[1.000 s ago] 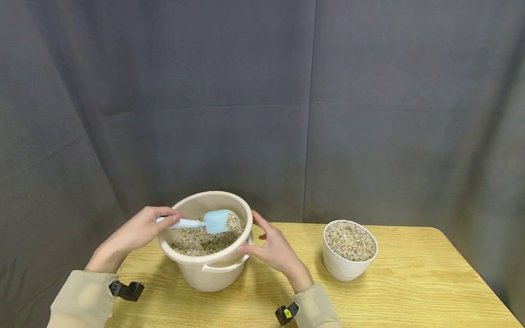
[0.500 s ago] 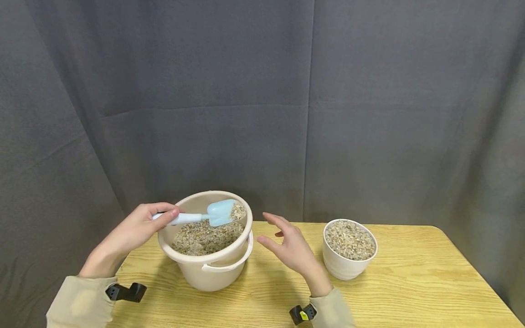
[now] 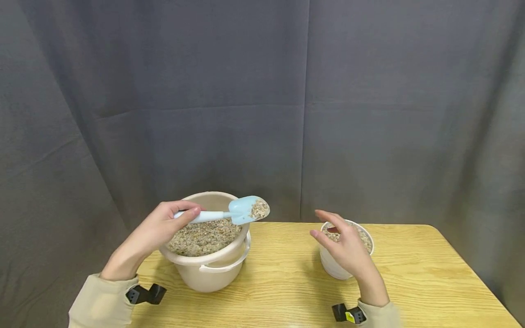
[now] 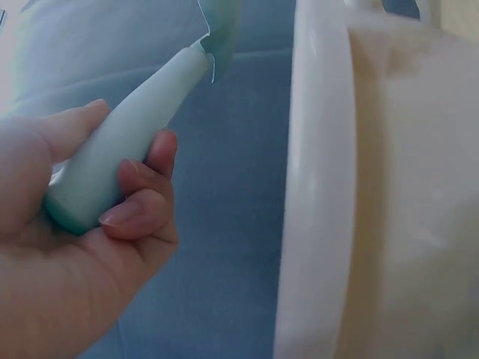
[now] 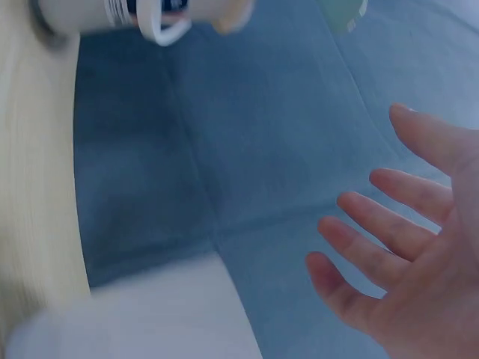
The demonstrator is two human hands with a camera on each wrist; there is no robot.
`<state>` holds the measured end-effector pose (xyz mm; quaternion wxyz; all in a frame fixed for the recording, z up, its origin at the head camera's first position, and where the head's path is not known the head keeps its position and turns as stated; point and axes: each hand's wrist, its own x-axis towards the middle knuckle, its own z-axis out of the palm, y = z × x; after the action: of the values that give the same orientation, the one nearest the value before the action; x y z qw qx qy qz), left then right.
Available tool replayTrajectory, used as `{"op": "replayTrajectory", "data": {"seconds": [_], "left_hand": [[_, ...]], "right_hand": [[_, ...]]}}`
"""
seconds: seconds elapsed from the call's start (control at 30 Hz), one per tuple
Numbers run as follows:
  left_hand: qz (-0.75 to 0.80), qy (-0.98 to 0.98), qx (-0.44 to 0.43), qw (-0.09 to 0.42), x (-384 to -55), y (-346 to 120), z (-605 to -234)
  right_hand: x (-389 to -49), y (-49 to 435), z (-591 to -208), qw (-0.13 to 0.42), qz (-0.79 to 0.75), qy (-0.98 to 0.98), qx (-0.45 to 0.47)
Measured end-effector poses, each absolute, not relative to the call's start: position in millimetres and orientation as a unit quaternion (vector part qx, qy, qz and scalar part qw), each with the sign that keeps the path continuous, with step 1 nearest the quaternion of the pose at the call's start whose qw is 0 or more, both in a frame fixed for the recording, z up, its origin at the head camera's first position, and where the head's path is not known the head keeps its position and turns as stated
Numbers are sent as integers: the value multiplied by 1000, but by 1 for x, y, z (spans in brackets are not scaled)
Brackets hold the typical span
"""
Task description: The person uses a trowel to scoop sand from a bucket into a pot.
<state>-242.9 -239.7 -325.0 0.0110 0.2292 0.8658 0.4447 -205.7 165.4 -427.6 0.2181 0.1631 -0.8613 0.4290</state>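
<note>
My left hand point(image 3: 164, 223) grips the pale handle of a light-blue trowel point(image 3: 242, 210); in the left wrist view the fingers curl round the handle point(image 4: 123, 138). A small heap of gravel point(image 3: 259, 209) lies on the trowel's tip. The blade reaches past the right rim of a cream bucket point(image 3: 205, 273), which holds more gravel point(image 3: 201, 239). Over at the right, my right hand point(image 3: 348, 246) is held with fingers spread and nothing in them. It overlaps a white pot point(image 3: 334, 269) full of gravel in the head view.
Both containers stand on a wooden table point(image 3: 283, 273), with bare wood between them. The bucket's white handle point(image 3: 225, 268) hangs down its front side. A grey curtain point(image 3: 262, 114) closes off the back and sides.
My right hand has left the bucket's rim and moved right to the white pot. My left hand has lifted the loaded trowel and carried it right, beyond the bucket's rim.
</note>
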Motion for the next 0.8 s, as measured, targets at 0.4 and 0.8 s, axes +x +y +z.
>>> {"op": "replayTrajectory", "data": {"seconds": [0.4, 0.8], "left_hand": [[435, 860, 267, 11, -241, -194, -324], [454, 854, 253, 11, -236, -145, -336]], "right_hand": [[-179, 250, -439, 208, 387, -898, 25], [-175, 292, -473, 54, 474, -879, -8]]}}
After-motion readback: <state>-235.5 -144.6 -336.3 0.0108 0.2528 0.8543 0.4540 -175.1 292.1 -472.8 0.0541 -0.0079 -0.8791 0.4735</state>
